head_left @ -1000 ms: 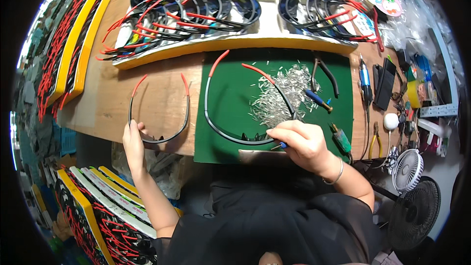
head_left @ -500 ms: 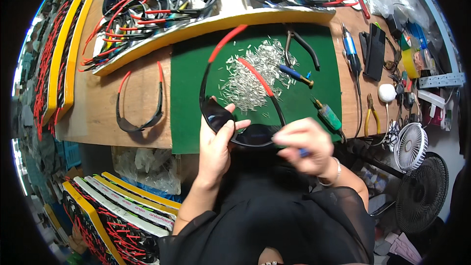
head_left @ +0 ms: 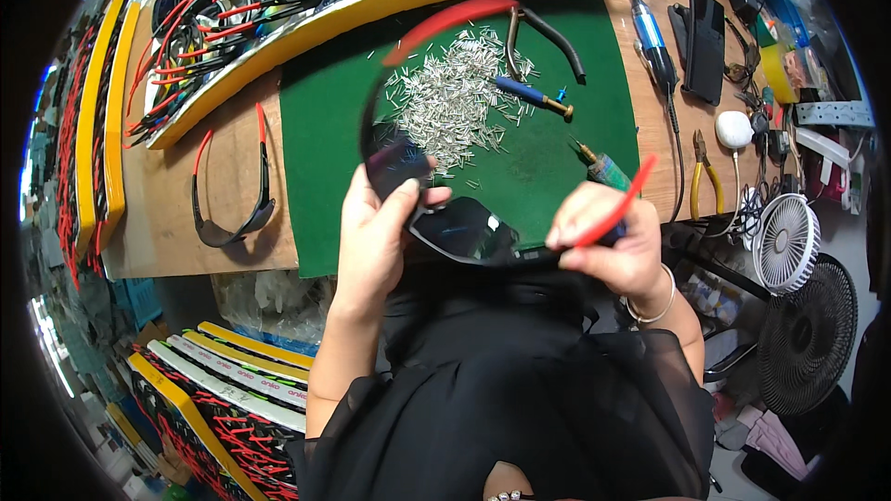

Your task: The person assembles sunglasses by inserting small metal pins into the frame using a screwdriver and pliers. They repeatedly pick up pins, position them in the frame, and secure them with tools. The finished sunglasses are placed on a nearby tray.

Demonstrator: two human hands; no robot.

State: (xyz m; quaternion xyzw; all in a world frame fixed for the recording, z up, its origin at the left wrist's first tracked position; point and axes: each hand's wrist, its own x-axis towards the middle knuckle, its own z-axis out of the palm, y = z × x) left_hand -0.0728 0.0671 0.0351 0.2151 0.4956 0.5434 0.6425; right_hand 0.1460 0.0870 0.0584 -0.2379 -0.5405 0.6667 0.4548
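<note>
My left hand [head_left: 371, 227] grips a pair of black sunglasses [head_left: 464, 230] around one lens and the bridge, with the thumb on top. Thumb and fingers of my right hand [head_left: 613, 241] close on the other end of the frame, at the red-tipped temple, which sticks up to the right and is blurred. Something dark blue shows inside my right palm; its kind is hidden. The other temple, also red-tipped, arcs over a green mat [head_left: 316, 148]. Small silver pins [head_left: 455, 97] lie heaped on the mat beyond the glasses.
On the mat are dark-handled pliers [head_left: 557, 44], a blue-handled tool [head_left: 534, 93] and a green-handled tool [head_left: 608, 172]. Another pair of sunglasses [head_left: 232, 230] rests at left. Yellow-edged trays [head_left: 371, 32] of glasses stand behind. Yellow-handled cutters [head_left: 710, 186] and a white fan [head_left: 784, 246] are at right.
My right hand has closed on the near temple, which has swung from over the pins out to the right. The whole view has shifted a little; my left hand keeps its hold.
</note>
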